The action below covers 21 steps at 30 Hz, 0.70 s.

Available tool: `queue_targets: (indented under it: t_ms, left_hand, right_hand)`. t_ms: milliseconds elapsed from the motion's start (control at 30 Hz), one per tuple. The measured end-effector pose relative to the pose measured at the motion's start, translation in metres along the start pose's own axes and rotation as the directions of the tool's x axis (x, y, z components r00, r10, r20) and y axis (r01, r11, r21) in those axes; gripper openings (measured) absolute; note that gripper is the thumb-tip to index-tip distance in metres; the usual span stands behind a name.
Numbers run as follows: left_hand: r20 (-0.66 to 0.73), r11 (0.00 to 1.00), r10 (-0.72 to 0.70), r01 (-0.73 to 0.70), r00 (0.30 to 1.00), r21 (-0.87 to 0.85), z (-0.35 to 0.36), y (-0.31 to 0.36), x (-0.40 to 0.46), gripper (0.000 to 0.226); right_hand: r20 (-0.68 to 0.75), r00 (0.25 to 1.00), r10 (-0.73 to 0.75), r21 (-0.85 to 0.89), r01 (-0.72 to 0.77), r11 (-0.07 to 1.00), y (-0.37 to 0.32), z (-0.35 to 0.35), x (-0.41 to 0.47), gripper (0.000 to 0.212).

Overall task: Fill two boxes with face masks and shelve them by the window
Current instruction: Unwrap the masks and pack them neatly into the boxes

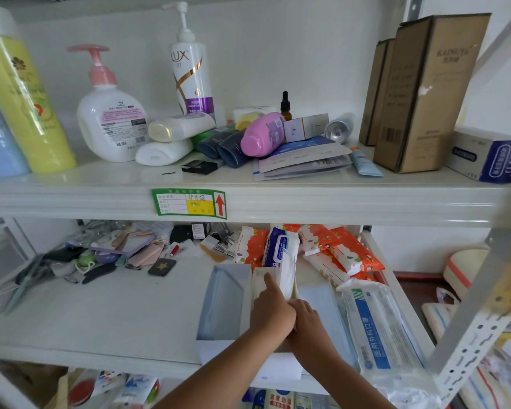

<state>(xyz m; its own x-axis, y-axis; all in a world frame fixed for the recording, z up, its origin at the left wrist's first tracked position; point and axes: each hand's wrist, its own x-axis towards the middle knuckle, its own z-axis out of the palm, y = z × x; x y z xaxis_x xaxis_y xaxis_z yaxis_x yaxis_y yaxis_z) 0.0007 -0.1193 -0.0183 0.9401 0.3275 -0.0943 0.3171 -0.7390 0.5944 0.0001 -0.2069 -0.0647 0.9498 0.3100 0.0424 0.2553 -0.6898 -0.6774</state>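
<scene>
We've both hands on the mask stack (286, 273) on the lower shelf (101, 314): left hand (270, 311) pressing it into the open box (257, 293), right hand (306, 317) gripping its edge. Light, floppy, slippery; hold by long sides.

The upper shelf (307, 199) carries pump bottles (112, 125), tubes, sachets and brown cartons (425, 95). The lower shelf (101, 314) holds two open boxes (224, 302) side by side, orange wipe packs (348, 252), a bagged mask pack (378, 329) and small clutter (106, 255) at the back left.
</scene>
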Motion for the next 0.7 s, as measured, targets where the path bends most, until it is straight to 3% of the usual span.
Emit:
queue_targets:
  t_ms: [267,500,700]
  left_hand:
    - [-0.062,0.999,0.008,-0.005,0.998,0.054,0.007,-0.001,0.005,0.058]
    - [-0.107,0.980,0.055,-0.033,0.993,0.198,0.008,-0.004,0.003,0.061]
    - [-0.117,0.957,0.088,-0.051,0.989,0.285,0.010,-0.012,0.004,0.041]
  right_hand:
    - [0.046,0.998,0.046,0.031,-0.048,0.998,0.002,-0.008,0.008,0.037]
    - [0.044,0.999,0.015,-0.143,-0.008,0.990,-0.002,-0.017,0.008,0.037]
    - [0.067,0.998,-0.010,-0.194,0.023,0.981,-0.001,-0.013,0.009,0.037]
